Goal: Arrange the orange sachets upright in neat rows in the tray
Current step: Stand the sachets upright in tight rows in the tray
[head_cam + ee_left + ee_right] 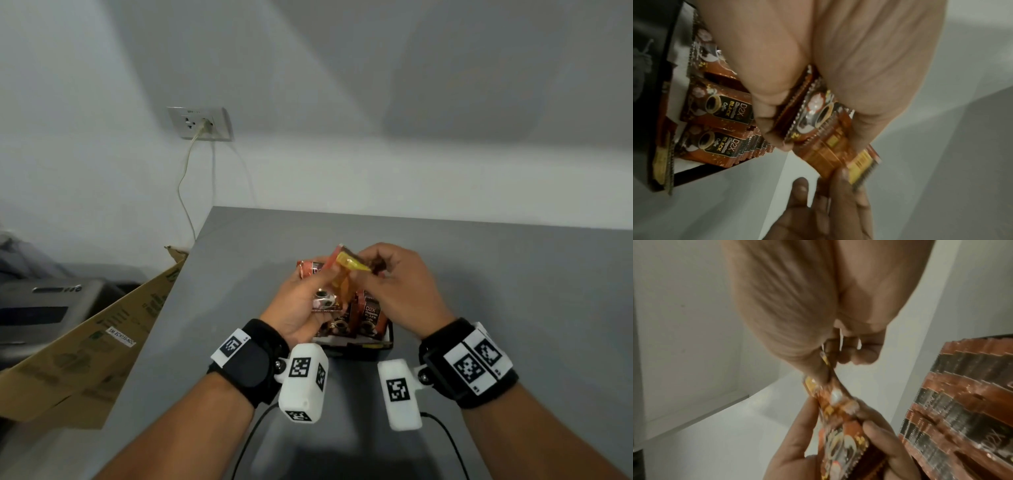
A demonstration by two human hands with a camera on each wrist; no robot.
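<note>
Orange foil coffee sachets (369, 317) with black labels reading "D2X BLACK Coffee" stand upright in packed rows inside a small black cardboard tray (371, 346) on the grey table (513, 274). In the left wrist view two rows (715, 123) show front on, one behind the other, their crimped top edges overlapping like shingles; the right wrist view catches the same rows (962, 402) edge-on.

Above the tray, a small bunch of loose orange sachets (337, 284) is held between both hands. The left hand (301, 301) grips the lower end of the bunch, thumb on one face and fingers (879, 434) curled round the other. One long sachet with a yellow end (849, 149) sticks out of the bunch, and the right hand (397, 287) pinches that yellow end between thumb and fingertips (840, 180), the rest of its fingers curled in. The picture is blurred there, so I cannot tell how many sachets are in the bunch.

Both wrists wear black straps with white camera housings (303, 383) carrying black-and-white square markers, and thin black cables trail toward the near table edge. To the left, beside the table, leans a flattened brown cardboard box (89, 356) with green print. Behind it sits a grey machine (44, 308). On the white wall is a grey double socket (200, 123) with one pale plug and cord hanging down.
</note>
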